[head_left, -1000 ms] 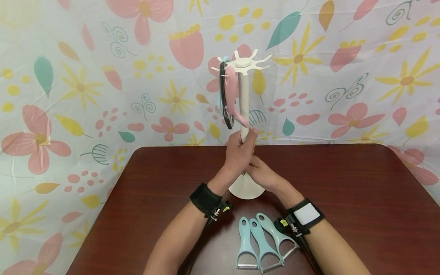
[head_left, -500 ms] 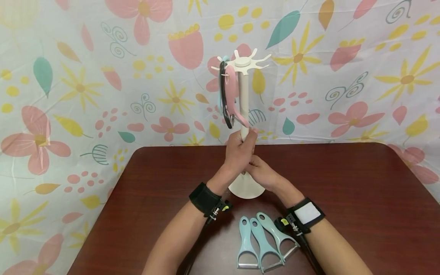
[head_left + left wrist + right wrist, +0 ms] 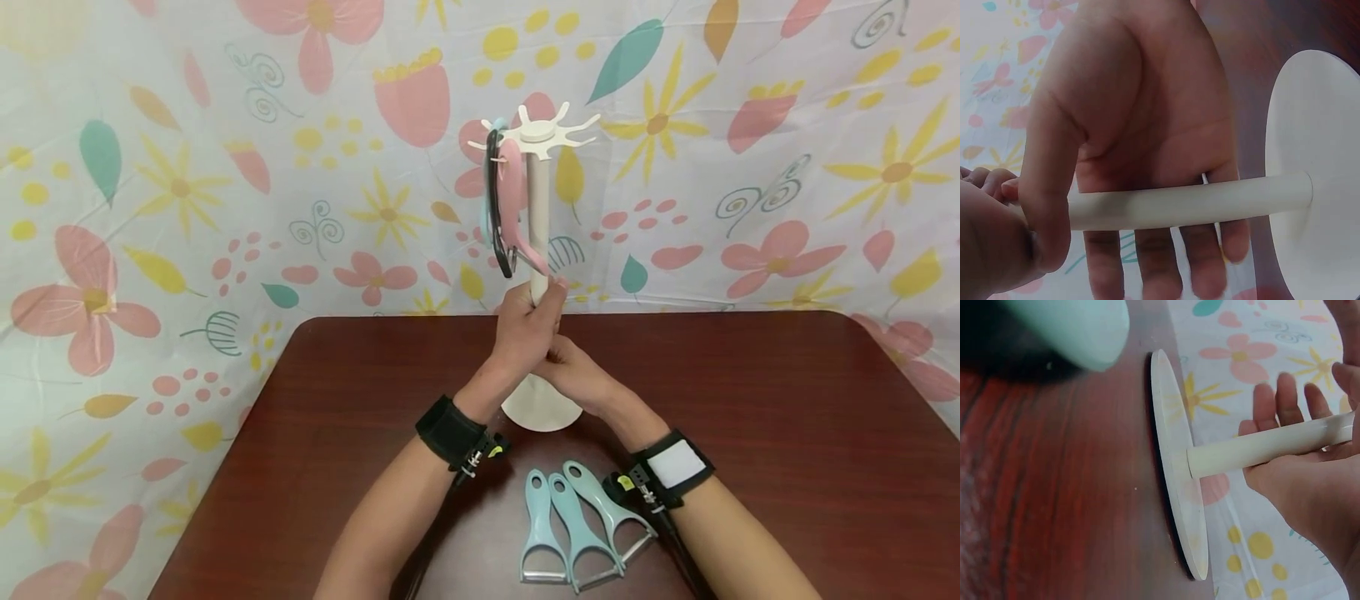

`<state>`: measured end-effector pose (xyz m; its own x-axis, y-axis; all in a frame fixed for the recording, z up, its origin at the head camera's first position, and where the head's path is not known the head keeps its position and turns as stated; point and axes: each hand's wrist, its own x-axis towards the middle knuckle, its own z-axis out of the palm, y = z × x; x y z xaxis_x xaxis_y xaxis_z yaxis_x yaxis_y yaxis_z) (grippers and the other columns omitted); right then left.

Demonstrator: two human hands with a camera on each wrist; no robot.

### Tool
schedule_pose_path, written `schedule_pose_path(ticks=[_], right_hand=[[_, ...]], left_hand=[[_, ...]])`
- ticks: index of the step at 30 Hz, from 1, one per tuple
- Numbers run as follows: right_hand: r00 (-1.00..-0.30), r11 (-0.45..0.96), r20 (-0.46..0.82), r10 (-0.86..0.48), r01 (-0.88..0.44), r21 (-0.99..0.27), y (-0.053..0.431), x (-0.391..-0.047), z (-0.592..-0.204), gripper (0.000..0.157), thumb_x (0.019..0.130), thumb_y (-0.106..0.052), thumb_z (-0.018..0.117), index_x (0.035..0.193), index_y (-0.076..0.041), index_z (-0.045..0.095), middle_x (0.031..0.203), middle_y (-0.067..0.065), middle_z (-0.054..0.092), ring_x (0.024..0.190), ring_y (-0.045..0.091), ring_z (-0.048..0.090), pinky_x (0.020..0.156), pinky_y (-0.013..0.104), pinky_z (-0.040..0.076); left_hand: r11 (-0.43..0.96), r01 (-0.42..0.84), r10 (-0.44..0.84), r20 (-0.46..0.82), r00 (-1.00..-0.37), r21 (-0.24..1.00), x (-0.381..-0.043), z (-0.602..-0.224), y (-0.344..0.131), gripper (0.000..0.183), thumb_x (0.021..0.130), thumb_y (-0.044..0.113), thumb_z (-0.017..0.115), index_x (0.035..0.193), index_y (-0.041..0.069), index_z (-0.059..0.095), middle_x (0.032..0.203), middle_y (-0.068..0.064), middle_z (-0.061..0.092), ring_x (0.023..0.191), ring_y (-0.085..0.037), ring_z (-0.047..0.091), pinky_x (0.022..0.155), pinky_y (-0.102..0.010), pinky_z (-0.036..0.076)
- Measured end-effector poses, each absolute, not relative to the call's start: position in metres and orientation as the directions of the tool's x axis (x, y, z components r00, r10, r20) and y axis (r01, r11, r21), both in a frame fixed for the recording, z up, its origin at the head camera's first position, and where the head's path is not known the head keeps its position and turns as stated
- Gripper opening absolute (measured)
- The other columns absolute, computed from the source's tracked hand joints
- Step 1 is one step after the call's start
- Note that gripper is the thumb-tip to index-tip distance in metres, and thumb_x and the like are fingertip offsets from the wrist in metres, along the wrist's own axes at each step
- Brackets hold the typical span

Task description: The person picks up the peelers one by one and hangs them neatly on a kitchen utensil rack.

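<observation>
A white utensil stand [image 3: 538, 208] with a hooked top stands on its round base [image 3: 542, 407] at the middle of the table in the head view. My left hand [image 3: 527, 327] grips its pole with the thumb upward. Just below, my right hand [image 3: 577, 373] holds the same pole. In the left wrist view the right hand's palm [image 3: 1166, 106] lies against the pole, its thumb crossing over and its fingers reaching out behind. From the hooks' left side hang a pink peeler [image 3: 512, 187], a black peeler [image 3: 492, 200] and a light blue one, mostly hidden.
Three light blue Y-shaped peelers [image 3: 573, 533] lie between the forearms, near the front of the dark wooden table [image 3: 337, 433]. A flower-patterned cloth [image 3: 225, 167] hangs behind the table's back edge. Black straps with cameras sit on both wrists.
</observation>
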<state>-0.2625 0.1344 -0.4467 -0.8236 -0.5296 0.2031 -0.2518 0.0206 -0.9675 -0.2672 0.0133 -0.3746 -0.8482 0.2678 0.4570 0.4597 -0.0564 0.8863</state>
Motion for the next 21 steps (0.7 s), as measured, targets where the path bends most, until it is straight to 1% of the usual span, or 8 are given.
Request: schedule_pose_path(ticks=[2,4,7,9,11,13,17,21], right_hand=[[-0.828,0.031,0.191,-0.527,-0.244,-0.969,0.135,-0.262,-0.447,0.017,0.100,-0.020,0.056,0.103,-0.003,0.059,0.090,0.007,0.053,0.088,0.033,0.051,0.081,0.049,0.045],[-0.836,0.047,0.178,-0.520,-0.236,-0.971,0.137,-0.262,-0.447,0.021,0.099,-0.021,0.059,0.111,-0.004,0.059,0.097,0.008,0.055,0.092,0.028,0.053,0.084,0.045,0.046],[-0.841,0.056,0.167,-0.515,-0.228,-0.972,0.142,-0.262,-0.448,0.037,0.096,-0.021,0.063,0.130,-0.008,0.054,0.114,0.010,0.056,0.103,0.024,0.055,0.087,0.042,0.049],[-0.836,0.052,0.170,-0.522,-0.230,-0.972,0.145,-0.262,-0.449,0.047,0.096,-0.020,0.064,0.139,-0.010,0.048,0.124,0.010,0.054,0.110,0.024,0.054,0.089,0.041,0.049],[-0.825,0.031,0.184,-0.534,-0.237,-0.971,0.149,-0.263,-0.450,0.053,0.096,-0.018,0.062,0.145,-0.012,0.042,0.131,0.010,0.050,0.115,0.026,0.052,0.090,0.042,0.049],[-0.815,0.019,0.200,-0.544,-0.250,-0.968,0.154,-0.265,-0.451,0.055,0.098,-0.015,0.060,0.148,-0.013,0.039,0.135,0.010,0.049,0.118,0.027,0.050,0.091,0.043,0.048],[-0.811,0.010,0.206,-0.548,-0.252,-0.968,0.161,-0.266,-0.451,0.058,0.098,-0.011,0.058,0.151,-0.021,0.035,0.141,0.006,0.045,0.122,0.028,0.048,0.093,0.044,0.047],[-0.817,0.024,0.183,-0.546,-0.234,-0.972,0.166,-0.265,-0.450,0.062,0.098,-0.013,0.059,0.152,-0.026,0.033,0.146,0.001,0.042,0.127,0.027,0.045,0.095,0.044,0.046]], left_hand=[[-0.051,0.447,0.266,0.444,-0.856,0.893,-0.267,-0.375,0.013,0.058,0.101,0.048,0.046,0.062,0.005,0.039,0.049,-0.010,0.032,0.042,-0.026,0.027,0.040,-0.032,0.023],[-0.050,0.440,0.267,0.436,-0.860,0.897,-0.267,-0.374,0.013,0.058,0.101,0.047,0.046,0.062,0.005,0.039,0.050,-0.010,0.032,0.043,-0.026,0.027,0.040,-0.031,0.023],[-0.042,0.434,0.267,0.429,-0.863,0.900,-0.267,-0.374,0.013,0.055,0.102,0.044,0.046,0.063,0.005,0.040,0.050,-0.010,0.033,0.043,-0.026,0.029,0.041,-0.031,0.025],[-0.033,0.433,0.264,0.426,-0.865,0.901,-0.266,-0.374,0.013,0.054,0.103,0.041,0.046,0.064,0.005,0.041,0.051,-0.010,0.033,0.043,-0.026,0.028,0.040,-0.031,0.025],[-0.015,0.437,0.261,0.425,-0.866,0.899,-0.266,-0.374,0.014,0.053,0.104,0.040,0.045,0.063,0.005,0.041,0.050,-0.010,0.033,0.042,-0.026,0.027,0.039,-0.031,0.024],[0.006,0.443,0.256,0.427,-0.867,0.897,-0.266,-0.374,0.014,0.053,0.103,0.041,0.045,0.064,0.005,0.041,0.051,-0.010,0.032,0.042,-0.026,0.026,0.038,-0.031,0.022],[0.040,0.446,0.246,0.424,-0.872,0.894,-0.266,-0.374,0.014,0.057,0.101,0.048,0.045,0.063,0.006,0.041,0.052,-0.010,0.031,0.042,-0.026,0.025,0.037,-0.031,0.020],[0.045,0.457,0.251,0.432,-0.866,0.889,-0.267,-0.374,0.013,0.060,0.100,0.052,0.044,0.062,0.006,0.040,0.052,-0.010,0.030,0.042,-0.026,0.026,0.038,-0.031,0.020]])
